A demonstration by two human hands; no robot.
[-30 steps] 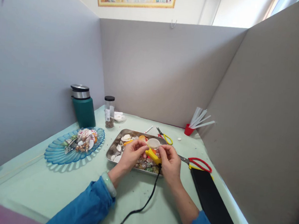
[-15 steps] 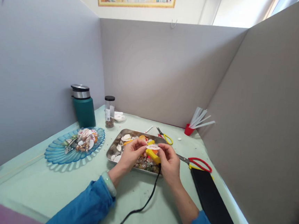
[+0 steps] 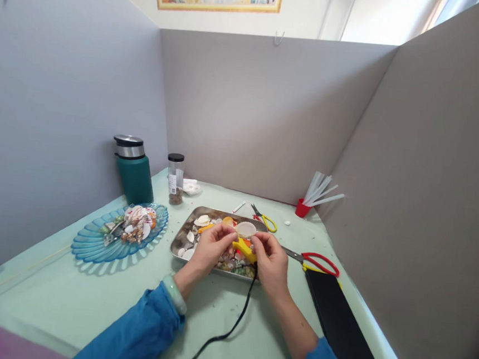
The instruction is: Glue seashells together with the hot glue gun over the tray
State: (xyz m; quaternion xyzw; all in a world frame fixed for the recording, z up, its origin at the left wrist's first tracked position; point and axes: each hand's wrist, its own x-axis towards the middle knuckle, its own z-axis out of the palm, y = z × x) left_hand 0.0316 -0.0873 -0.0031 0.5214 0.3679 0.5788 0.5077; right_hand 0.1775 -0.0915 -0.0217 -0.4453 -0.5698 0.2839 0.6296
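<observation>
Pinching a Pale Shell (image 3: 245, 230) Over a Metal Tray (image 3: 184, 230)

Both hands meet above the tray, the shell spanning the gap between them. The left hand (image 3: 209, 248) grasps one end between thumb and fingertips; the right hand (image 3: 273, 256) nips the other end in the same way. Its broad, smooth-looking face is turned toward the viewer. Just below it sits a yellow tool (image 3: 244, 250) (whether the right fingers touch it, I cannot tell), with a black cord (image 3: 231, 331) running from it over the near rim and down the table. More shells and some orange pieces lie in the tray. Left of it, a blue fluted plate (image 3: 91, 246) bears a heap of shells. Right of it, red-handled scissors (image 3: 320, 258) lie beside the right hand, at the far end of a black slab (image 3: 342, 329). Smaller yellow-handled scissors (image 3: 268, 222) rest just behind the tray.
</observation>
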